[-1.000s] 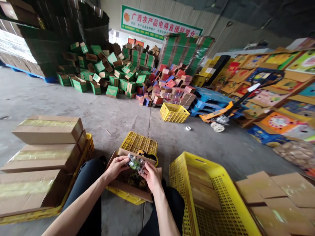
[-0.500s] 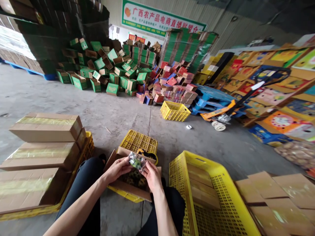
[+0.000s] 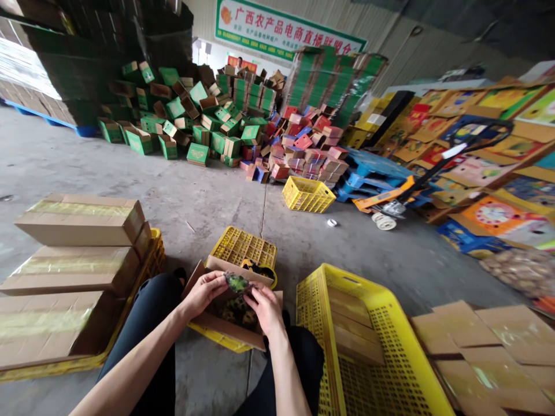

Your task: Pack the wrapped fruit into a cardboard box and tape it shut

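Note:
Between both hands is a small clear plastic packet [image 3: 237,282] with something green and dark inside; its contents are too small to name. My left hand [image 3: 206,293] pinches its left end, and my right hand [image 3: 265,307] pinches its right end. Right below them stands an open cardboard box [image 3: 229,330], flaps spread, with dark and yellowish pieces inside that I cannot make out. The box rests on a yellow crate [image 3: 245,245] turned bottom up. A black-and-yellow object [image 3: 259,269], perhaps a tape dispenser, lies behind the box.
Taped cartons [image 3: 82,219] are stacked on a yellow crate at left. At right stand a tall yellow crate [image 3: 390,323] with cartons inside and more cartons [image 3: 485,346]. Farther off are a small yellow crate [image 3: 309,195], a pallet jack [image 3: 390,202] and piled green boxes [image 3: 199,153].
The packet has tilted between my hands, showing more green and less glare. My right hand has dropped slightly. The camera view has shifted a little.

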### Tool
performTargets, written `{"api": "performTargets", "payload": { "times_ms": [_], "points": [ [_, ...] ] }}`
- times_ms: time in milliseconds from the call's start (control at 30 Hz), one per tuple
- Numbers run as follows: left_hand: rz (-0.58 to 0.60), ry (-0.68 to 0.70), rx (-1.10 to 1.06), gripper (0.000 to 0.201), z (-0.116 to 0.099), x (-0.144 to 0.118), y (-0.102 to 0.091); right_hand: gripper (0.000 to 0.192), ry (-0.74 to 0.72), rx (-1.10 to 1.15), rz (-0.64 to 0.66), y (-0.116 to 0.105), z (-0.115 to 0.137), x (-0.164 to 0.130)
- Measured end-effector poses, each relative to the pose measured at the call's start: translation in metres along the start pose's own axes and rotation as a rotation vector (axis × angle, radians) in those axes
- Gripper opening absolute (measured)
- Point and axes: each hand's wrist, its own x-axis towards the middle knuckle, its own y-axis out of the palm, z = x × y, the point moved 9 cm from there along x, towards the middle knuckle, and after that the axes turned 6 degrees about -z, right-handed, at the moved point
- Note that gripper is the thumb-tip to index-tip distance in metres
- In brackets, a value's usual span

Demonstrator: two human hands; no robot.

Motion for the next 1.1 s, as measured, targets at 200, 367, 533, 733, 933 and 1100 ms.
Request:
{"api": "performTargets", "payload": {
  "times_ms": [200, 367, 533, 733, 933, 1100],
  "points": [
    [0.008, -0.118, -0.064, 0.038, 0.007, -0.003, 0.001, 0.02, -0.125, -0.043, 0.026, 0.0, 0.007, 0.0],
    [0.045, -0.155, -0.027, 0.058, 0.015, -0.006, 0.002, 0.017, -0.285, -0.236, 0.041, 0.002, 0.017, -0.003],
    [0.042, -0.095, -0.053, 0.068, 0.012, -0.001, -0.001, 0.012, -0.258, -0.277, 0.024, 0.003, 0.013, -0.005],
    [0.058, -0.081, -0.06, 0.066, 0.01, -0.001, 0.0, 0.018, -0.11, -0.062, -0.06, -0.003, 0.0, 0.0],
    [0.092, -0.087, -0.085, 0.066, 0.004, -0.003, 0.006, 0.03, -0.055, 0.048, -0.082, -0.006, 0.0, 0.004],
    [0.091, -0.111, -0.148, 0.068, 0.004, -0.003, 0.005, 0.034, -0.09, -0.018, -0.097, -0.007, -0.001, 0.004]
  ]
}}
